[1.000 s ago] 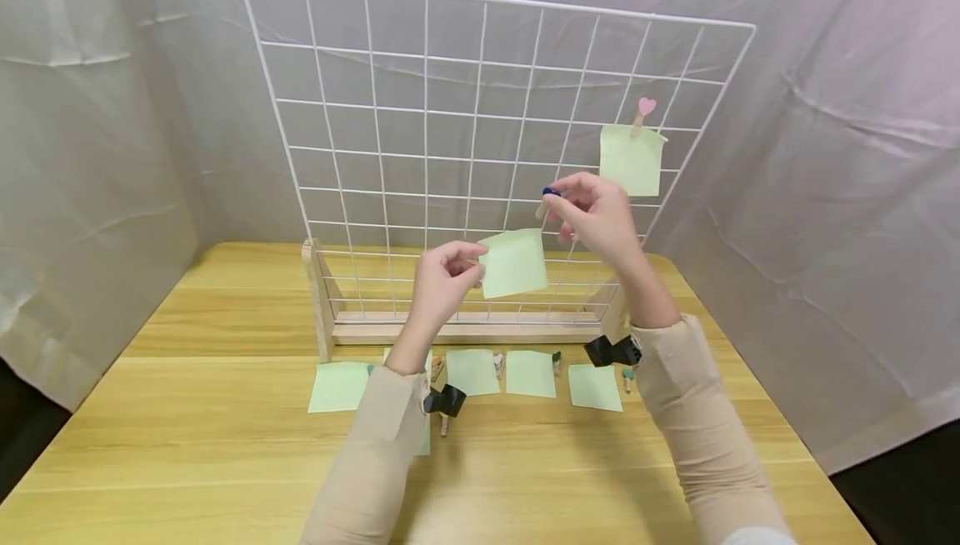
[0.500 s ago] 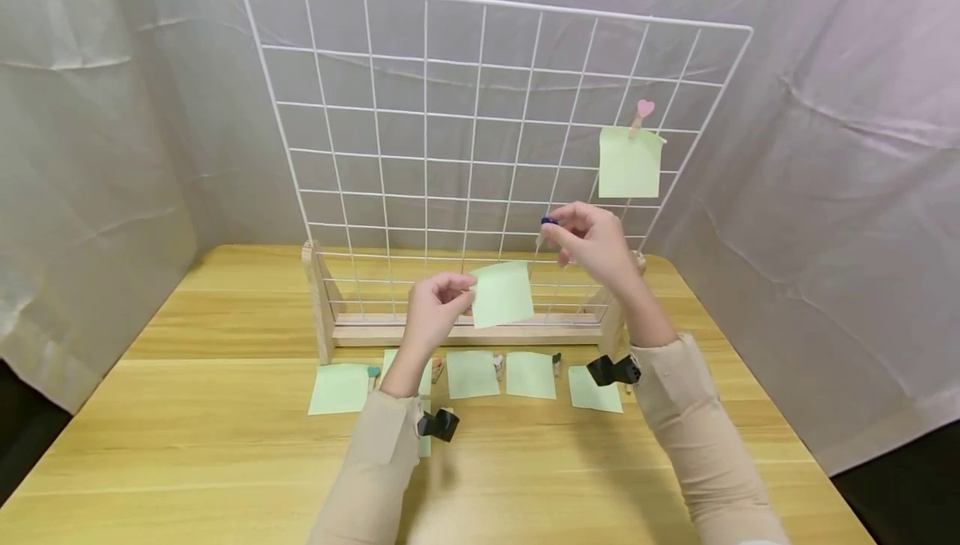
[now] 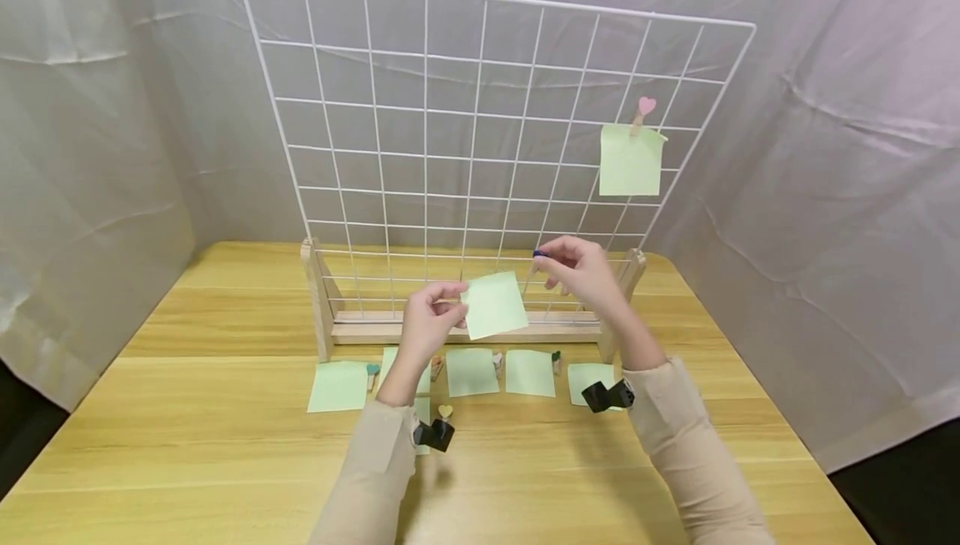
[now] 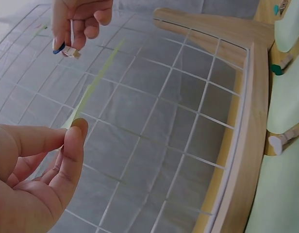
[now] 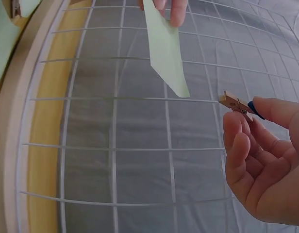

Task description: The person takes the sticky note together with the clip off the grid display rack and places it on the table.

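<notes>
My left hand (image 3: pixel 429 317) pinches a pale green sticky note (image 3: pixel 496 306) by its left edge, in front of the lower part of a white wire grid (image 3: pixel 471 117). To the right of that note, my right hand (image 3: pixel 587 272) pinches a small wooden clothespin (image 5: pixel 235 104) with a dark blue top. In the right wrist view the clothespin points toward the grid wires, apart from the note. Higher on the grid's right side, another green note (image 3: pixel 630 163) hangs from a clothespin with a pink heart (image 3: pixel 647 106).
The grid stands in a wooden base (image 3: pixel 465 333) on a wood-grain table (image 3: pixel 225 462). Before it lie several green notes (image 3: pixel 337 387), with clothespins such as one with a teal heart (image 3: pixel 372 371) and one with a yellow heart (image 3: pixel 446 412). Grey cloth (image 3: pixel 97 153) surrounds the table.
Both hands have moved down and slightly left in the head view, carrying the note and the blue-topped clothespin lower in front of the grid. The hanging note stays in place.
</notes>
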`<action>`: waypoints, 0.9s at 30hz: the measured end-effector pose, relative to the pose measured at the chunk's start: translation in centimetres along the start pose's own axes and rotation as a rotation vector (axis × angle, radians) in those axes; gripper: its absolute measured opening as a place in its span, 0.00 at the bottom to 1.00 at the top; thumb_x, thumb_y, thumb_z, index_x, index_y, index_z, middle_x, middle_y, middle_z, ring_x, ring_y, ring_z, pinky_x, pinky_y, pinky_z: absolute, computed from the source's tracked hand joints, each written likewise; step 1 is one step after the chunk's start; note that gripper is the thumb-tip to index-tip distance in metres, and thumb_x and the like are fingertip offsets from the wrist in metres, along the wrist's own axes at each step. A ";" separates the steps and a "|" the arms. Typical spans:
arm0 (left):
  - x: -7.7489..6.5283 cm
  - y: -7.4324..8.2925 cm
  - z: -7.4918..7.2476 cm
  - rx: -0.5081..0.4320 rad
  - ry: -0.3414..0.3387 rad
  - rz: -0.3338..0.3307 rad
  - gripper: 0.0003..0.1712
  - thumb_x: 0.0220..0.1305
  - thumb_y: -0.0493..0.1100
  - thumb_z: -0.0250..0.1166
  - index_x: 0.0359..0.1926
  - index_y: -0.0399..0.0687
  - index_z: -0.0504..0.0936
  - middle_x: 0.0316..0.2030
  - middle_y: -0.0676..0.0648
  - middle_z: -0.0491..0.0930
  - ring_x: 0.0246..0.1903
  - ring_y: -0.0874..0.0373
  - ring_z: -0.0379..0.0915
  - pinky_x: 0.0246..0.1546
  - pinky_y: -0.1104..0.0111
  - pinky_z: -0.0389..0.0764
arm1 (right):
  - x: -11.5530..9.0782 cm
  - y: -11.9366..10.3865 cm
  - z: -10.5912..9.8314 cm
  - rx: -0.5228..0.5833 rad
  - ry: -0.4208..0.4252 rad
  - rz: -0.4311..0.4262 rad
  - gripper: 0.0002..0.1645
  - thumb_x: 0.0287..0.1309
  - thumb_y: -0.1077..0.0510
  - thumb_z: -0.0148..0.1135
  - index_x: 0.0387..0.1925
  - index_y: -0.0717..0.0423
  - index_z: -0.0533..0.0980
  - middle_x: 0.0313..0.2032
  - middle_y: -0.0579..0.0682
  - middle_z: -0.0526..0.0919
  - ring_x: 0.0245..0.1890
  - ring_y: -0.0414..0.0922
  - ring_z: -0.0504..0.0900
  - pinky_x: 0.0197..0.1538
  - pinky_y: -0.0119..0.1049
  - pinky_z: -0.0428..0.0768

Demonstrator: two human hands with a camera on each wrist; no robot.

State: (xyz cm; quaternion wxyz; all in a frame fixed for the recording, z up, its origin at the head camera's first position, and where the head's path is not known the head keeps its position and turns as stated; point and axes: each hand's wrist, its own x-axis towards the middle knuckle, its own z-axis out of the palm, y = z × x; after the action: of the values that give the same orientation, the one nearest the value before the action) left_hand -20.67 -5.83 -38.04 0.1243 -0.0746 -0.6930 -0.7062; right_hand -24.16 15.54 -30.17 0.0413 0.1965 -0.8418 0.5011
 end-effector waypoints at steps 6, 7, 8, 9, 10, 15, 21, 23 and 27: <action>-0.4 -0.4 0.0 -0.005 0.000 -0.049 0.14 0.48 0.23 0.61 0.40 0.31 0.78 0.37 0.39 0.75 0.23 0.51 0.74 0.27 0.62 0.79 | -0.8 1.3 0.7 0.049 -0.021 0.002 0.12 0.56 0.60 0.58 0.38 0.65 0.74 0.32 0.61 0.79 0.24 0.51 0.77 0.21 0.30 0.74; -0.4 -0.4 0.0 -0.010 0.004 -0.061 0.14 0.48 0.23 0.61 0.40 0.31 0.78 0.37 0.39 0.75 0.23 0.51 0.74 0.27 0.63 0.79 | -0.8 1.5 0.8 0.050 -0.022 0.005 0.12 0.56 0.60 0.58 0.38 0.65 0.75 0.32 0.60 0.79 0.24 0.50 0.77 0.21 0.31 0.74; -0.5 -0.5 -0.1 -0.014 0.007 -0.070 0.14 0.48 0.23 0.61 0.40 0.31 0.78 0.38 0.39 0.75 0.22 0.52 0.74 0.27 0.65 0.79 | -0.9 1.7 0.9 0.048 -0.025 0.006 0.12 0.56 0.60 0.58 0.38 0.65 0.74 0.31 0.58 0.79 0.24 0.49 0.77 0.21 0.31 0.75; -0.6 -0.5 -0.1 -0.017 0.009 -0.078 0.14 0.48 0.23 0.61 0.40 0.30 0.78 0.38 0.38 0.75 0.21 0.55 0.74 0.26 0.67 0.79 | -1.0 1.8 1.0 0.050 -0.026 0.008 0.11 0.55 0.60 0.58 0.38 0.65 0.75 0.30 0.57 0.79 0.23 0.48 0.77 0.21 0.32 0.75; -0.7 -0.5 -0.2 -0.022 0.010 -0.085 0.15 0.48 0.23 0.61 0.40 0.30 0.77 0.38 0.38 0.75 0.21 0.57 0.74 0.25 0.69 0.79 | -1.0 2.0 1.1 0.052 -0.030 0.009 0.11 0.55 0.61 0.58 0.38 0.65 0.75 0.29 0.56 0.79 0.24 0.48 0.77 0.21 0.32 0.75; -1.2 -0.6 -0.3 -0.012 -0.002 -0.134 0.15 0.49 0.23 0.61 0.41 0.31 0.77 0.43 0.37 0.74 0.20 0.59 0.75 0.25 0.69 0.79 | -1.5 2.3 1.7 0.097 -0.076 0.012 0.11 0.56 0.63 0.57 0.37 0.69 0.74 0.30 0.59 0.79 0.25 0.52 0.77 0.23 0.33 0.76; -1.4 -2.2 -0.3 0.032 -0.020 -0.146 0.16 0.50 0.24 0.61 0.42 0.33 0.79 0.44 0.37 0.75 0.18 0.59 0.75 0.25 0.70 0.78 | -2.6 1.2 2.2 0.104 -0.140 0.028 0.10 0.57 0.67 0.53 0.37 0.75 0.72 0.31 0.66 0.77 0.27 0.59 0.77 0.24 0.36 0.77; -1.5 -2.2 -0.3 0.041 -0.029 -0.142 0.16 0.50 0.24 0.60 0.43 0.33 0.78 0.43 0.36 0.76 0.18 0.58 0.75 0.25 0.70 0.78 | -2.9 1.3 2.3 0.098 -0.151 0.040 0.10 0.57 0.67 0.53 0.37 0.74 0.72 0.31 0.67 0.77 0.27 0.58 0.77 0.24 0.38 0.77; -1.8 -2.2 -0.4 0.050 -0.050 -0.146 0.16 0.50 0.25 0.61 0.44 0.31 0.78 0.43 0.35 0.75 0.18 0.56 0.76 0.24 0.70 0.78 | -3.2 1.5 2.3 0.097 -0.171 0.062 0.10 0.58 0.67 0.52 0.38 0.74 0.72 0.31 0.67 0.76 0.28 0.61 0.76 0.26 0.43 0.77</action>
State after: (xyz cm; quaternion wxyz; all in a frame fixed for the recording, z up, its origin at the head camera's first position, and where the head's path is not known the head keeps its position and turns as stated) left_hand -19.55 -6.13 -40.61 0.0571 -0.0384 -0.7170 -0.6936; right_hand -21.46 15.08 -33.41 -0.0559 0.2143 -0.8228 0.5234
